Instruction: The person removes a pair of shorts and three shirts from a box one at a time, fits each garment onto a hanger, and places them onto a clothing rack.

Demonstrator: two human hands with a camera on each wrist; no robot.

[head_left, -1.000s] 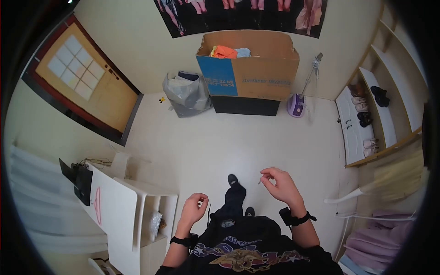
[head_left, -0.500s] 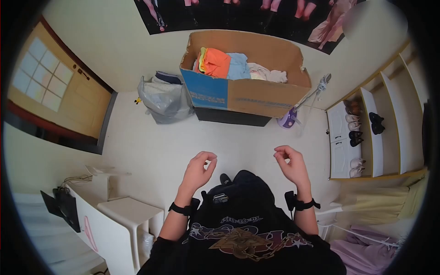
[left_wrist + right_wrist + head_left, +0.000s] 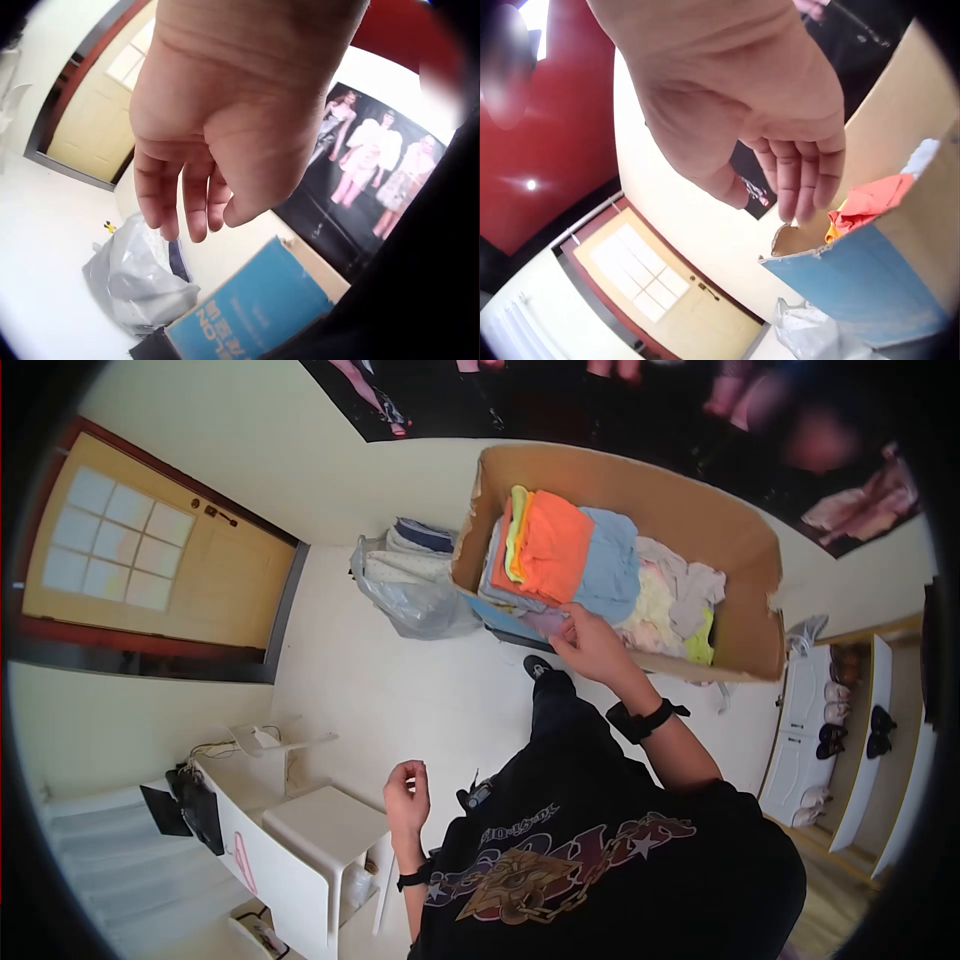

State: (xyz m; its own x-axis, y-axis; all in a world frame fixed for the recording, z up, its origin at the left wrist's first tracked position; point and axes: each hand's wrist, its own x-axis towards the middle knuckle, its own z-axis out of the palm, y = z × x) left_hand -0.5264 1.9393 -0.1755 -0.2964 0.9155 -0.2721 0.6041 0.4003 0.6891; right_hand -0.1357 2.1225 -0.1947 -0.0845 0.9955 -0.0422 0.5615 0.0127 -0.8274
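A large cardboard box [image 3: 690, 505] holds clothes: a folded orange garment [image 3: 558, 550] beside yellow ones, a light blue garment [image 3: 608, 565], and crumpled pale clothes [image 3: 690, 595] on the right. My right hand [image 3: 592, 648] overlaps the box's near side in the head view, its fingers loosely bent. In the right wrist view nothing lies between those fingers, which hang by the box's blue corner [image 3: 847, 285]. Low at my left side, the left hand [image 3: 407, 800] hangs with relaxed fingers, holding nothing. The left wrist view shows its palm [image 3: 225, 120] and loose fingers.
A grey plastic bag [image 3: 420, 600] stuffed with folded fabric stands left of the box. White desk furniture [image 3: 325, 825] is at the lower left, a wooden door [image 3: 170, 540] at far left. Shelves with shoes [image 3: 880, 730] line the right side.
I have moved closer to the box, and more of its clothes show. The right hand has reached forward to the box's near side; the left hand has dropped lower.
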